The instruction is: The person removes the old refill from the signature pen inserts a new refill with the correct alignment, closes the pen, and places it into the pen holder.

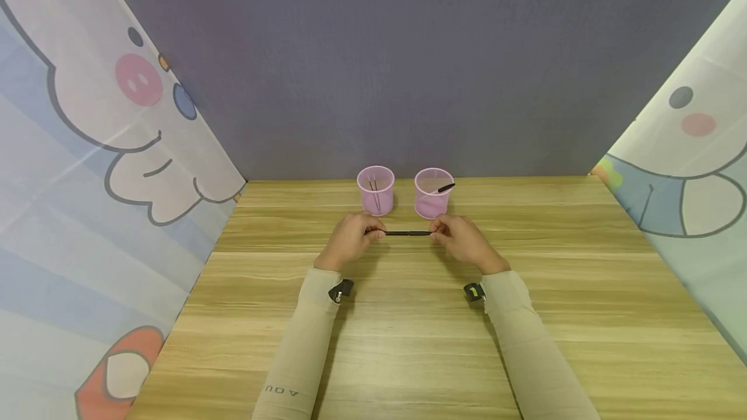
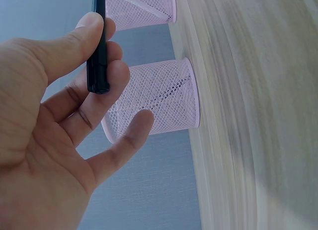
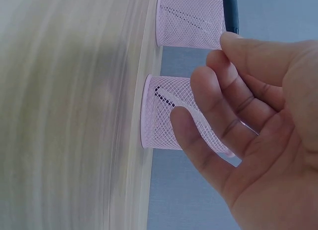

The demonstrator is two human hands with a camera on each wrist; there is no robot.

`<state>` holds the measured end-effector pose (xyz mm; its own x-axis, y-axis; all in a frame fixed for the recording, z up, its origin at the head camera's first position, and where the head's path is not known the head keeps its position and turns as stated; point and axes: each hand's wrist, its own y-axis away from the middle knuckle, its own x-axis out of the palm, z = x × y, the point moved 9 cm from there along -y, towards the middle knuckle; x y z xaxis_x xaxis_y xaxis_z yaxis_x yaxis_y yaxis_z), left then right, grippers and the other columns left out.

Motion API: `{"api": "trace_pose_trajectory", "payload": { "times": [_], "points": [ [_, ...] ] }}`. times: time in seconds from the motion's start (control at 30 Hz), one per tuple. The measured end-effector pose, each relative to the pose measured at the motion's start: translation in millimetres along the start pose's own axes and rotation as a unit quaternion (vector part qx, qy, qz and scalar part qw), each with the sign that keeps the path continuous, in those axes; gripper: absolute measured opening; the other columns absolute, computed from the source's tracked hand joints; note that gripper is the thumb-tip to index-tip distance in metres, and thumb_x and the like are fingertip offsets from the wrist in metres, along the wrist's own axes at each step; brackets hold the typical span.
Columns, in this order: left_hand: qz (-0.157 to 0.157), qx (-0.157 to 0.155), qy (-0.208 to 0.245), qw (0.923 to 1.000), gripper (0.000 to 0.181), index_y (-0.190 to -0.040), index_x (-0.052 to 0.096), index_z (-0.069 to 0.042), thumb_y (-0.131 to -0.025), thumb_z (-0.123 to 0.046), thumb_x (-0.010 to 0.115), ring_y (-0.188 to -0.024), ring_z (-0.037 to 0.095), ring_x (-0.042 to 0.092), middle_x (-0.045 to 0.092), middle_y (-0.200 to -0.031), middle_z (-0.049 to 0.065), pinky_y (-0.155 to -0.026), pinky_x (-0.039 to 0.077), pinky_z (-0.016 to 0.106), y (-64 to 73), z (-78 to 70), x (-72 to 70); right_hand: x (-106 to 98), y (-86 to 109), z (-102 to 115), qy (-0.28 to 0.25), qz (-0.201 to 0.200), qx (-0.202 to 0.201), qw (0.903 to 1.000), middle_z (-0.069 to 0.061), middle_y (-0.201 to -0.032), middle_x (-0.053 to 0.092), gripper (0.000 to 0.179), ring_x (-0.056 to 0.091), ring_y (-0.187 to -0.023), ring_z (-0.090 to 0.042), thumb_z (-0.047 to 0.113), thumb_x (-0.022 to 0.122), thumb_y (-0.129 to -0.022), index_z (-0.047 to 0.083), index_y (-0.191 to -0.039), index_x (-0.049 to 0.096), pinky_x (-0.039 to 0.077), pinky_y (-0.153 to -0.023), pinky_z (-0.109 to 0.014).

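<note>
A slim black pen (image 1: 408, 233) is held level between both hands, just in front of two cups. My left hand (image 1: 354, 236) pinches its left end between thumb and fingers; in the left wrist view the pen's blunt end (image 2: 98, 81) shows past the fingertips. At the other end, the right hand (image 1: 463, 240) pinches the tip, which the fingers hide. Behind the left hand stands a pink mesh cup (image 1: 367, 201) with thin dark sticks (image 1: 376, 194) inside. A second pink mesh cup (image 1: 424, 207), behind the right hand, contains a pen with a black end (image 1: 446, 188).
The wooden table (image 1: 408, 342) carries both cups near its back edge, against a dark grey panel (image 1: 408, 63). Cartoon-printed cloths hang at the left (image 1: 87, 199) and right (image 1: 688, 167) sides.
</note>
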<state>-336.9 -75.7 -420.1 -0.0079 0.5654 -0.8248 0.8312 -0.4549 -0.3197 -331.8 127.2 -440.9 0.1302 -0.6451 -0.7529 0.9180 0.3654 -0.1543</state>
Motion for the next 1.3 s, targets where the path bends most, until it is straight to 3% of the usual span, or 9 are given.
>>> {"api": "trace_pose_trajectory", "payload": {
  "times": [0.57, 1.3],
  "points": [
    [-0.001, -0.002, -0.005, 1.0000, 0.006, -0.089, 0.080, -0.012, -0.088, -0.018, 0.079, -0.074, 0.010, 0.060, 0.071, -0.084, 0.000, -0.070, 0.052, 0.031, 0.2, 0.4, -0.4, 0.5, -0.4, -0.9, -0.007, -0.002, 0.008, 0.9999, -0.004, -0.084, 0.069, 0.005, 0.060, -0.075, -0.013, 0.007, 0.072, -0.094, 0.009, -0.095, 0.068, 0.051, -0.071, -0.029],
    [0.003, -0.007, -0.005, 1.0000, 0.005, -0.091, 0.080, -0.011, -0.087, -0.014, 0.080, -0.073, 0.010, 0.059, 0.070, -0.083, 0.000, -0.069, 0.051, 0.031, -0.7, 1.7, 1.3, 0.9, -0.7, -2.8, -0.006, 0.001, 0.014, 0.9999, -0.003, -0.086, 0.069, 0.007, 0.062, -0.078, -0.014, 0.005, 0.071, -0.094, 0.005, -0.100, 0.068, 0.053, -0.073, -0.030]
  ]
}}
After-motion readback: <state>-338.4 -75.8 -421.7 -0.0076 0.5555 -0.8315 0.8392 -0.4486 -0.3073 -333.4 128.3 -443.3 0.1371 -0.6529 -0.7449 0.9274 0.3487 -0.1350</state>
